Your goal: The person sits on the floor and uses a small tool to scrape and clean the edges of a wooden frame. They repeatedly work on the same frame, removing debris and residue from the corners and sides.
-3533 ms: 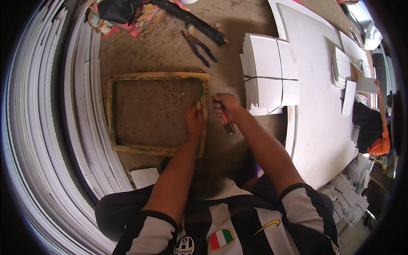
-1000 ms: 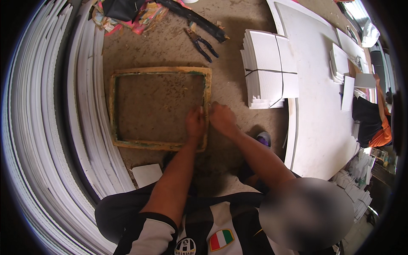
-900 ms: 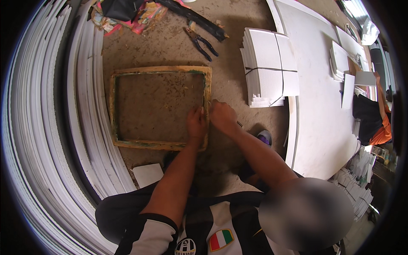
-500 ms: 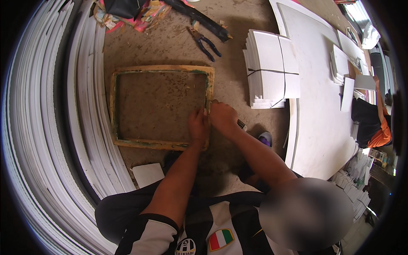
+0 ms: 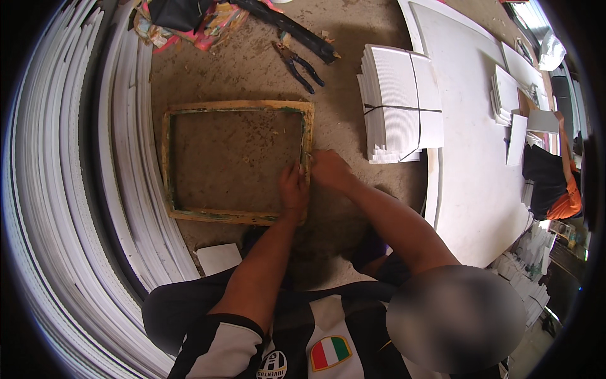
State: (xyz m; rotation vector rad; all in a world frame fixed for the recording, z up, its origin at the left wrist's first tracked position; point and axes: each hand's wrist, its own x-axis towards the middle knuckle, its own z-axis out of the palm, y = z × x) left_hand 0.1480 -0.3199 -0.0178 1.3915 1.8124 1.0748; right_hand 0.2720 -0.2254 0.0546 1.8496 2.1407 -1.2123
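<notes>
A worn rectangular wooden frame [image 5: 237, 105], yellowish with green traces, lies low over the brown floor in front of me. My left hand [image 5: 292, 189] is closed around its right side, near the lower corner. Just outside that same side is my right hand [image 5: 331, 170], in a fist, with a thin tip showing between it and the wood. What the fist holds is mostly hidden. Beyond the frame lie pliers [image 5: 300, 68] with dark blue handles, untouched.
Long white sheets [image 5: 57, 158] stand stacked at the left. To the right are a strapped bundle of white boards [image 5: 404, 101] and a large white panel [image 5: 473, 164]. A dark bar [image 5: 290, 28] and colourful scraps [image 5: 211, 31] lie far off. A person in orange and black [image 5: 549, 183] works at far right.
My right hand has shifted slightly right, away from the frame's side, and turned; a dark patterned piece beneath it no longer shows. My left hand keeps its hold.
</notes>
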